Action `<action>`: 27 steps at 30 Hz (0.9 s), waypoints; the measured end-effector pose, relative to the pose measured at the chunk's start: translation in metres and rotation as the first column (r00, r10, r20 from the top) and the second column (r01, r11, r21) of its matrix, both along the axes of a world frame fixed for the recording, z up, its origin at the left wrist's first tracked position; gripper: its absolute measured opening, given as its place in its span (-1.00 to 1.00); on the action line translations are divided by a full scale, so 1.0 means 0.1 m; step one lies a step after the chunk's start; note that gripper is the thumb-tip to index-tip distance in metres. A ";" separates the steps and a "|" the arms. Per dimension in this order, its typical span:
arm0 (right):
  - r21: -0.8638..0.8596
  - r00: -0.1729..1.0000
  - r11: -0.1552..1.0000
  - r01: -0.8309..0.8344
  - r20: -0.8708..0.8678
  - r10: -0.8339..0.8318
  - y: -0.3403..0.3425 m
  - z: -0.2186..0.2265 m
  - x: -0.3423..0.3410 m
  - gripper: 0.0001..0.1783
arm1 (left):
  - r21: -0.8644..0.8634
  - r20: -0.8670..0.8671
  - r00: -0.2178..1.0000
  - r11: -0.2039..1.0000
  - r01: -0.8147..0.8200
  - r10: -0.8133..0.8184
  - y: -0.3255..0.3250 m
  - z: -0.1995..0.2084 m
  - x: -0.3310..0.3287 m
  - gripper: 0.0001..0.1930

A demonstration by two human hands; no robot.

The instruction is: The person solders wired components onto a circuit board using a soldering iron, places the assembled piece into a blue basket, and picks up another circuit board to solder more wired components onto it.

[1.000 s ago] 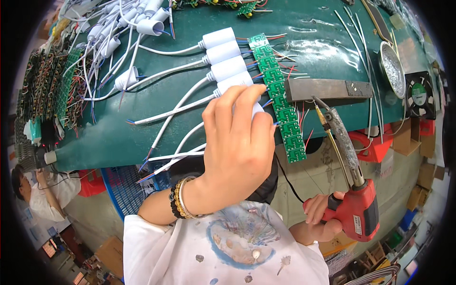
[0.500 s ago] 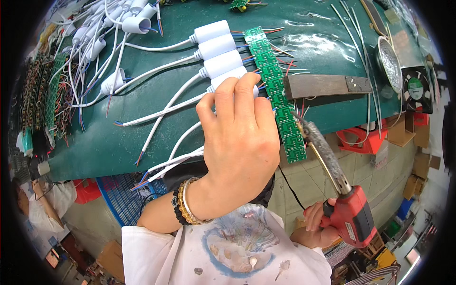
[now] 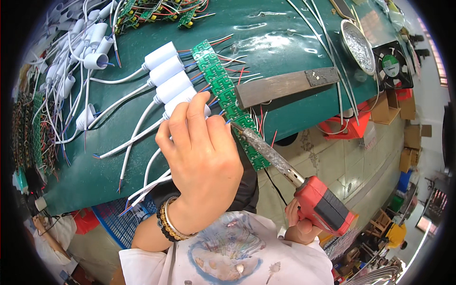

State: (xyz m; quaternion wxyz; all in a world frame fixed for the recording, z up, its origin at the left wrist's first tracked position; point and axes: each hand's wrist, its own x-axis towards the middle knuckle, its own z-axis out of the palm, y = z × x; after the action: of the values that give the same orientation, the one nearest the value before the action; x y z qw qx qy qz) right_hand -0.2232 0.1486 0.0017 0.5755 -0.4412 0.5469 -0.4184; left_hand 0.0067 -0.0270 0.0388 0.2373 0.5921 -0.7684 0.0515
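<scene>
Soldering iron (image 3: 293, 177) moved across green strip (image 3: 228, 100), axis up-left; right fingers (image 3: 293, 212) clamping it, left fingers (image 3: 194, 118), hold unclear

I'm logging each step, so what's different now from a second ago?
The right hand has brought the red soldering gun leftward: its tip has gone from beside the dark bar to the green circuit-board strip, close to the left hand. The right hand still grips the gun; the left hand stays by the white tubes.

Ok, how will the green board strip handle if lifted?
The green board strip looks thin, so it's probably light and fairly stiff. Loose wires along its right edge might snag, and the repeated segments suggest it could crack if bent.
</scene>
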 end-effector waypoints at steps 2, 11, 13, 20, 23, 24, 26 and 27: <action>0.019 0.975 0.996 -0.082 -0.204 0.084 0.03 0.00 -0.04 -0.84 | -0.012 0.024 1.000 1.000 -0.001 0.002 0.00 0.01 0.00 -0.78; -0.014 0.997 0.998 -0.058 -0.059 0.057 0.02 -0.06 -0.06 -0.90 | 0.059 0.001 1.000 0.998 0.005 -0.005 0.02 0.03 0.01 -0.85; -0.004 0.996 0.999 0.036 0.079 -0.036 -0.01 -0.05 0.04 -0.90 | 0.048 0.001 1.000 0.999 0.005 -0.005 0.02 0.02 0.01 -0.85; 0.015 0.992 0.995 -0.101 -0.072 0.102 0.02 -0.09 0.02 -0.85 | 0.008 0.014 1.000 1.000 0.009 -0.009 0.01 0.04 0.00 -0.78; -0.062 0.985 0.988 -0.140 -0.115 0.132 0.04 -0.08 -0.10 -0.82 | 0.017 0.021 1.000 1.000 0.005 -0.005 0.01 0.04 -0.01 -0.78; -0.087 0.982 0.985 -0.152 -0.129 0.140 0.04 -0.07 -0.11 -0.81 | 0.017 0.024 1.000 1.000 0.004 -0.005 0.01 0.04 -0.01 -0.78; -0.136 0.980 0.979 -0.155 -0.143 0.135 0.02 -0.05 -0.09 -0.81 | 0.015 0.029 1.000 1.000 0.006 -0.006 0.00 0.04 -0.01 -0.78; -0.160 0.982 0.976 -0.146 -0.143 0.123 0.01 -0.04 -0.07 -0.82 | 0.011 0.031 1.000 1.000 0.004 -0.005 0.00 0.04 -0.01 -0.78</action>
State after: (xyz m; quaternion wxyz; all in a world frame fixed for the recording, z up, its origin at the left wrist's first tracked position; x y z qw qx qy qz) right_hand -0.2299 0.1493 -0.0027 0.5253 -0.5514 0.5151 -0.3932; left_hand 0.0054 -0.0268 0.0424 0.2224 0.5908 -0.7735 0.0559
